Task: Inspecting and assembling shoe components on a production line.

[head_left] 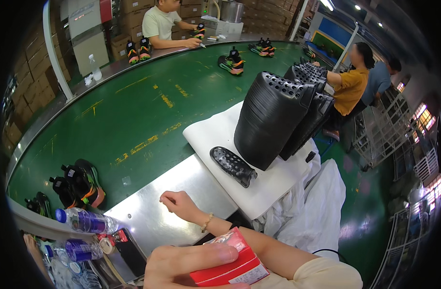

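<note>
Close in front of me, my left hand (184, 265) grips a small red carton (227, 274) with a white label, its fingers along the top and side. My right hand (180, 204), with a beaded bracelet (207, 222) on the wrist, is curled closed above the bare metal plate (167, 185). Nothing shows in its fingers. Beyond it, on a white sheet (215, 125), lies a single black perforated shoe-shaped insert (232, 166). Tall nested stacks of the same black inserts (271, 120) stand behind it.
Black sneakers with orange soles (81, 183) stand at the left on the green conveyor belt (134, 111); more sneakers (231, 62) sit farther off. Water bottles (88, 221) and a black phone-like slab (129, 255) lie lower left. Co-workers (162, 26) (353, 84) stand across and to the right.
</note>
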Demonstrator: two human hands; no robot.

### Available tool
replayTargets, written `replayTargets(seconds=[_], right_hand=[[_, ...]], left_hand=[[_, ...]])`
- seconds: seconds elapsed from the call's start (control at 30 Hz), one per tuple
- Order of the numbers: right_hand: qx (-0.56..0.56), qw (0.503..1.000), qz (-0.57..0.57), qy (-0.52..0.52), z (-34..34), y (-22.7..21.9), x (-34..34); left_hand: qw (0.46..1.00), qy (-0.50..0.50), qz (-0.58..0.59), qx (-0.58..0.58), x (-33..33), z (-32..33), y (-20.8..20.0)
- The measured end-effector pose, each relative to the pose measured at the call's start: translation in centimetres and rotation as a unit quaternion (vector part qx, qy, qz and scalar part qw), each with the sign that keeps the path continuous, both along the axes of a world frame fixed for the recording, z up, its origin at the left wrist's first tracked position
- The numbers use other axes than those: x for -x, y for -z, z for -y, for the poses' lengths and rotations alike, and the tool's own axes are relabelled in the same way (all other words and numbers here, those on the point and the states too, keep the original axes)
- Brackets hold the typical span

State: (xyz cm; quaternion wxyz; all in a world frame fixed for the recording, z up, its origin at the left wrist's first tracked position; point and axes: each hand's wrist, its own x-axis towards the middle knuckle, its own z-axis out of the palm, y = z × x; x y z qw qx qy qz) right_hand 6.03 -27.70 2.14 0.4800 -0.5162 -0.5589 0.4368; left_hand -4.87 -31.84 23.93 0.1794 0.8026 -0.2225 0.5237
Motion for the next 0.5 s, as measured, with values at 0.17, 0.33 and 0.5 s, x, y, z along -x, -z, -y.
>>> replayTargets(seconds=[0.17,0.33,0.5], right_hand=[[0.007,1.000,-0.018,-0.006,0.0,0.0,0.4],[0.019,1.000,-0.017,-0.011,0.1,0.8,0.0],[0.008,1.000,-0.022,0.002,0.4,0.7,-0.1]], left_hand=[[0.980,-0.086,0.134,0.119,-1.8,3.4,1.4],[0.979,-0.109,-0.080,0.154,1.1,5.7,-1.1],[0.966,-0.234,0.039,0.100,1.8,8.5,0.0]])
